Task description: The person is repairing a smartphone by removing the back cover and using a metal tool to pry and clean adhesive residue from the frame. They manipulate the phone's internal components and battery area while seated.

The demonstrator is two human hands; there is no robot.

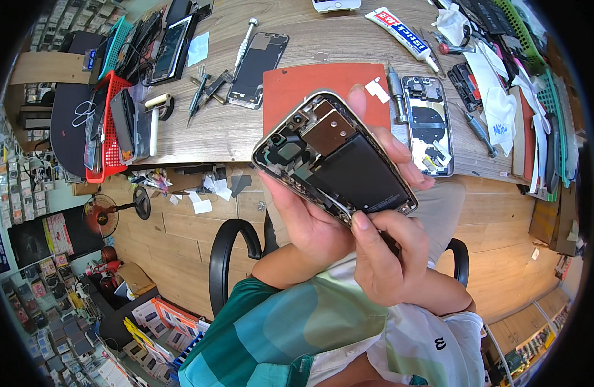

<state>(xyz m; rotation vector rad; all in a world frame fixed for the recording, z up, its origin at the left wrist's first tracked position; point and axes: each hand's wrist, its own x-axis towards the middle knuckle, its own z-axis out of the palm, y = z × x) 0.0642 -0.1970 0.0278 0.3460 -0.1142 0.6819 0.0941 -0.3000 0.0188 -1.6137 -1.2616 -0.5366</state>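
An opened phone (pixel 345 168) with its black battery, metal plate and inner parts showing is tilted in my left hand (pixel 308 227), whose fingers wrap behind it and curl round its right edge. My right hand (pixel 390 258) is pinched at the phone's lower edge on a thin silver metal piece (pixel 337 205), possibly tweezers, lying along the battery's left side; its far part is too small to make out. An orange-red mat (pixel 290 82) lies on the desk behind the phone.
On the wooden desk (pixel 206 145) are another opened phone (pixel 428 126), a screen assembly (pixel 257 68), screwdrivers (pixel 395 93), a glue tube (pixel 400 37), a red basket (pixel 98 161) and papers at right (pixel 500 129). A black chair (pixel 227 251) and a fan (pixel 102 215) stand below.
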